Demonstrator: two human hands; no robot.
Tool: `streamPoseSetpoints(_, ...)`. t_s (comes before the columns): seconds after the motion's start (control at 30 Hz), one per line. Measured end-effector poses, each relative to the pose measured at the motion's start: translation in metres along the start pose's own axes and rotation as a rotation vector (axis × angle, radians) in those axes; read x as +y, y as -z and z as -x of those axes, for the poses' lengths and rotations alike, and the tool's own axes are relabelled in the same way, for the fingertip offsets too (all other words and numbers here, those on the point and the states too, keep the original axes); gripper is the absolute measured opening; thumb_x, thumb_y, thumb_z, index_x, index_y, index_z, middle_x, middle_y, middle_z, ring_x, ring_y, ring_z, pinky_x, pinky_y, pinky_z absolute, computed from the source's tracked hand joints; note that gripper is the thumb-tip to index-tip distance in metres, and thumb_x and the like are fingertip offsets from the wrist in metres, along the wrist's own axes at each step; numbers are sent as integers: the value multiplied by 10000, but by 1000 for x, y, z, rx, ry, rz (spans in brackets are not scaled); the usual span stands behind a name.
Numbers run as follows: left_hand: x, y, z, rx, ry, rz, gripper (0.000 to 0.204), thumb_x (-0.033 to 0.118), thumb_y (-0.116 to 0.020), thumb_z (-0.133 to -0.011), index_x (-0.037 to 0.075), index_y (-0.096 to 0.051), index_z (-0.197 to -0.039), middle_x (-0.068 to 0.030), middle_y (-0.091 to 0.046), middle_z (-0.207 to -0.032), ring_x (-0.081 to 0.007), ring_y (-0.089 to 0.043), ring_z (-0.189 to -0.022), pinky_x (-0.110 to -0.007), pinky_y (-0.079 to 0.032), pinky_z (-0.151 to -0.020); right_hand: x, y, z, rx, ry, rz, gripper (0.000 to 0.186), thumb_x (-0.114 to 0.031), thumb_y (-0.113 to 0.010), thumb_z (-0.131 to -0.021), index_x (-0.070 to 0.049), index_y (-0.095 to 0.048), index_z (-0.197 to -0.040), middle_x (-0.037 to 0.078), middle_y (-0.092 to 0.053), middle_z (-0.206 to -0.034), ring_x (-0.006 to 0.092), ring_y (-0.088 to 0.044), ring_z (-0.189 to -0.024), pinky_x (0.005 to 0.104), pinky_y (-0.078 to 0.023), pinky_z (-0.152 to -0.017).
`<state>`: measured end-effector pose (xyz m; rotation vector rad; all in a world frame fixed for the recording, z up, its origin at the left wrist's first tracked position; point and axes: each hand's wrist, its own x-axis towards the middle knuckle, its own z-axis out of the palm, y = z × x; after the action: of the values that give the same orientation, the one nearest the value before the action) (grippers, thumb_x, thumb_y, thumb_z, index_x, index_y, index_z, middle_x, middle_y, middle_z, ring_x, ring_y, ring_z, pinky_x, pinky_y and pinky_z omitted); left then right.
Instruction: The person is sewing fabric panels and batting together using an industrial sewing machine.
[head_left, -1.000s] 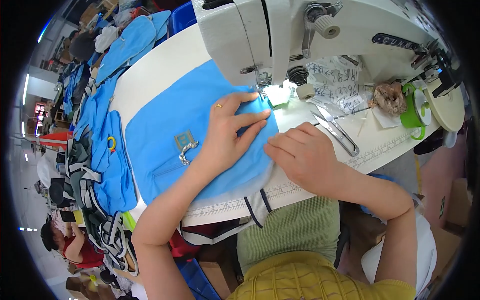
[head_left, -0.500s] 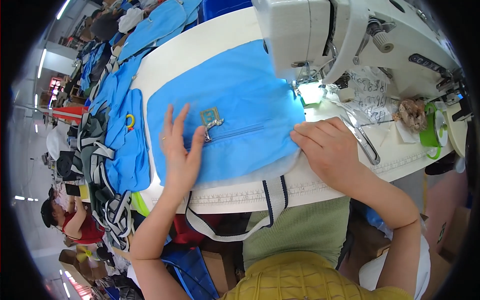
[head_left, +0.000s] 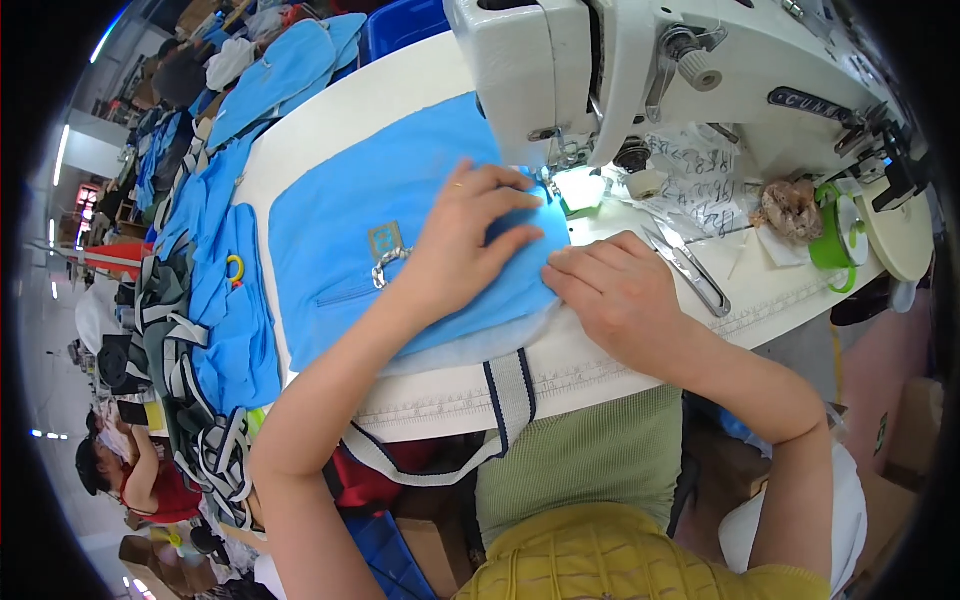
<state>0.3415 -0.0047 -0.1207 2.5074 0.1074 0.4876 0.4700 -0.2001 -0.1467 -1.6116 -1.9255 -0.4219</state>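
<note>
A light blue fabric piece (head_left: 330, 215) lies across the white sewing table, its right edge by the lit needle area of a white sewing machine (head_left: 530, 85). It carries a zipper (head_left: 345, 295), a metal puller (head_left: 388, 265) and a small square patch (head_left: 385, 238). My left hand (head_left: 465, 240) rests on the fabric with fingers spread, their tips close to the presser foot (head_left: 548, 182). Closed fingers of my right hand (head_left: 620, 295) grip the fabric's near right edge. Under it shows a pale, thin layer. A grey and navy strap (head_left: 513, 400) hangs over the table's front edge.
Metal tweezers (head_left: 695, 275) lie right of my right hand. Beyond them are a brown fuzzy ring (head_left: 792, 212) and a green cup-like item (head_left: 835, 235). Blue fabric pieces (head_left: 235, 330) and dark straps (head_left: 165, 310) pile up at the left, near a person in red (head_left: 160, 490).
My left hand has moved right and away from me, from beside the zipper to near the presser foot. My right hand stays at the fabric's edge. The whole view has shifted slightly.
</note>
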Motion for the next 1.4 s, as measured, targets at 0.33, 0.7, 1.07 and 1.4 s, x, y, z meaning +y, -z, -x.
streamPoseSetpoints(0.33, 19, -17, 27, -26, 84, 53, 326, 94, -806, -875, 102, -763, -1198, -121, -597, -1303, -328, -561, -1284, -472, -423, -1142, -21, 15, 14, -41, 85, 8, 283, -129, -691, -730, 14, -698, -975, 83, -647, -957, 224, -635, -914, 346, -485, -791)
streamPoseSetpoints(0.7, 31, -23, 38, -28, 73, 28, 331, 97, -807, -870, 103, -760, -1197, -112, -598, -1343, -334, -546, -1326, -570, -248, -1262, -31, 20, 29, 3, 28, -1, 300, -129, -693, -737, 7, -718, -1004, 105, -704, -1061, 217, -678, -1010, 344, -513, -835)
streamPoseSetpoints(1.07, 25, -13, 32, -83, 61, -5, 325, 105, -795, -887, 112, -765, -1211, -115, -585, -1376, -333, -524, -1364, -520, -291, -1246, -28, 18, 24, -27, 16, -42, 327, -135, -676, -743, 29, -702, -1025, 113, -687, -1057, 227, -658, -1035, 349, -500, -860)
streamPoseSetpoints(1.4, 68, -47, -32, 11, -76, 172, 199, -3, -688, -921, 70, -758, -1092, -102, -711, -1149, -303, -682, -1056, -397, -530, -916, -29, 13, 26, -4, 8, -46, 232, -136, -672, -722, -28, -713, -923, 65, -651, -962, 224, -624, -936, 355, -476, -818)
